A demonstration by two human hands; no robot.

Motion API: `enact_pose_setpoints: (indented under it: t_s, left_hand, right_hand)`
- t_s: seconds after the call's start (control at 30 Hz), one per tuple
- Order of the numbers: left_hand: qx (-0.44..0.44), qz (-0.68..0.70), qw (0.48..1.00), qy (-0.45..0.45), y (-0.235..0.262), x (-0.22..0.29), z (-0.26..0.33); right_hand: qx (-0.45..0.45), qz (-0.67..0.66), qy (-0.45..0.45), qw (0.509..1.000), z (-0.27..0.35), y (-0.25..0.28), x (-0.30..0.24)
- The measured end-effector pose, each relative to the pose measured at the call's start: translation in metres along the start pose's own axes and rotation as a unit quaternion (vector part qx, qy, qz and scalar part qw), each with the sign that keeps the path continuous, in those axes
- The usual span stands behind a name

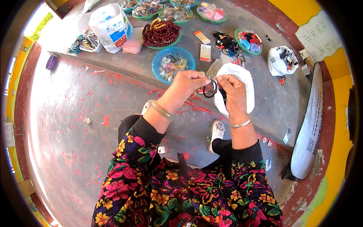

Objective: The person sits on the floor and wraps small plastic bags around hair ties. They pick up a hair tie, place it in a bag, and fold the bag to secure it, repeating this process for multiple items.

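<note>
A small black cord loop (207,97), perhaps a bracelet or hair tie, hangs between my two hands, with a brownish bead-like spot on its right side. My left hand (186,85) pinches the top left of the loop between thumb and forefinger. On the right side, my right hand (233,93) is closed at the loop's upper edge, thumb and fingertips pressed together. Just behind my right hand is an opened white plastic bag (247,89) with dark things inside, partly hidden by my wrist. Beyond my left hand sits a blue plastic basin (155,65) holding small clear packets.
A beaded dark-red heap (160,36) lies in a green basin. Beside it are pink sheets (133,46) and a white bag (112,28). Black cords (226,42), another green basin (238,34) and a stuffed white bag (275,62) are farther right. A long white sack (308,128) leans along the right wall.
</note>
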State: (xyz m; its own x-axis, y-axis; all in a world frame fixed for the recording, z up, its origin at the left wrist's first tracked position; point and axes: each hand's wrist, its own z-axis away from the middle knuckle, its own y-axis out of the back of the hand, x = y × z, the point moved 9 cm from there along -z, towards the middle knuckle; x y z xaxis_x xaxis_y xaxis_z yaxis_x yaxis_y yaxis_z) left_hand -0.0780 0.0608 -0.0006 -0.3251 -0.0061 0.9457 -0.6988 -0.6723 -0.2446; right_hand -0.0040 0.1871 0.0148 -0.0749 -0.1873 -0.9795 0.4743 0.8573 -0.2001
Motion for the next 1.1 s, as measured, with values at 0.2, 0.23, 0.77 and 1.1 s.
enact_pose_setpoints:
  t_s: [0.2, 0.23, 0.77, 1.1]
  left_hand:
    - [-0.008, 0.04, 0.999, 0.012, 0.0, -0.003, 0.002]
    - [-0.014, 0.029, 0.999, 0.022, -0.003, -0.006, 0.002]
    - [-0.064, -0.188, 0.979, -0.05, -0.004, -0.006, -0.005]
    - [-0.034, -0.057, 0.996, 0.054, -0.002, -0.008, 0.002]
  right_hand:
    - [0.035, -0.043, 0.018, 0.998, -0.003, 0.011, 0.001]
    - [0.042, -0.051, 0.019, 0.998, -0.004, 0.014, 0.002]
    - [-0.042, 0.023, -0.06, 0.997, -0.005, 0.015, 0.003]
    - [0.087, -0.054, -0.015, 0.995, -0.01, 0.045, 0.003]
